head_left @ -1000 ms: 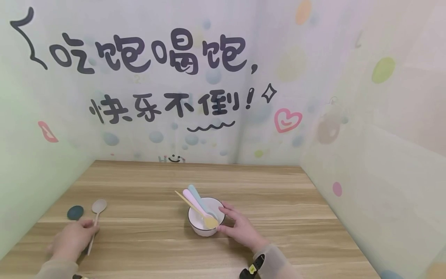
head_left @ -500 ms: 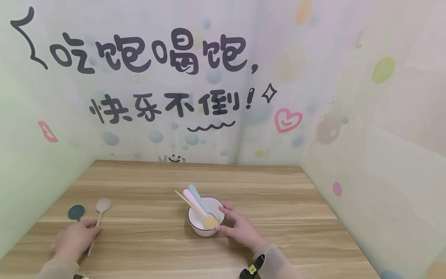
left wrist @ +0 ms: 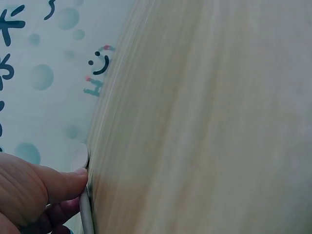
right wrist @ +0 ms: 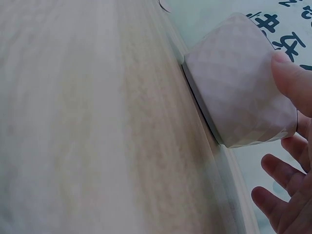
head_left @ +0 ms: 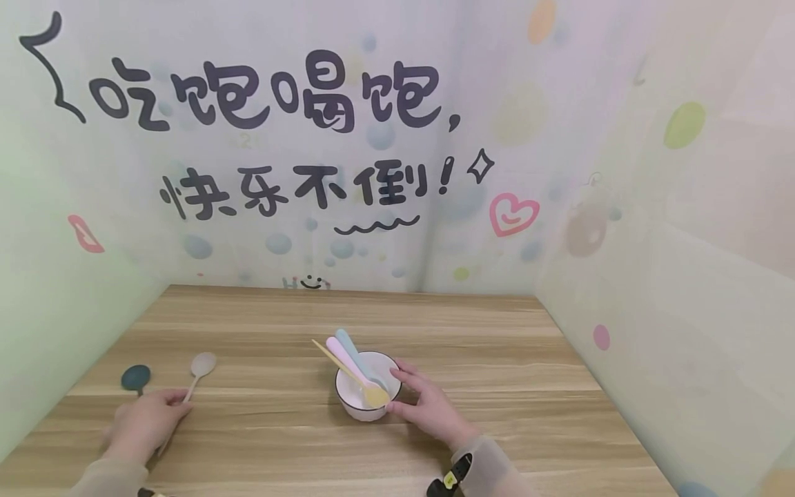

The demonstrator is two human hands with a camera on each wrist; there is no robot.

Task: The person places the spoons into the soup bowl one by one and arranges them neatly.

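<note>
Two hands work low on the wooden counter (head_left: 273, 442). Nearest, the left hand (head_left: 145, 424) has its fingers (left wrist: 58, 185) curled round the thin handle of a beige spoon (head_left: 200, 366), thumb pressed on top; the oval head points away from the fingers, up and to the right. It looks like light, stiff moulded plastic with a matte finish, easy to lift but prone to swivel, so a pinch on the flat stem close to its middle should steady it. Just left of those fingers lies a dark teal spoon (head_left: 135, 377), only its rounded head showing.

Level with it, the right hand (head_left: 428, 407) steadies a small white bowl (head_left: 366, 407) with loosely spread fingers (right wrist: 280, 187), thumb against the faceted outer wall. The bowl looks glazed, hard and breakable, with a dark rim; it is probably heavier than the spoons and slick. Beyond those fingers, yellow, pink and pale blue spoons (head_left: 350, 359) lean in it, handles pointing away to the left.
</note>
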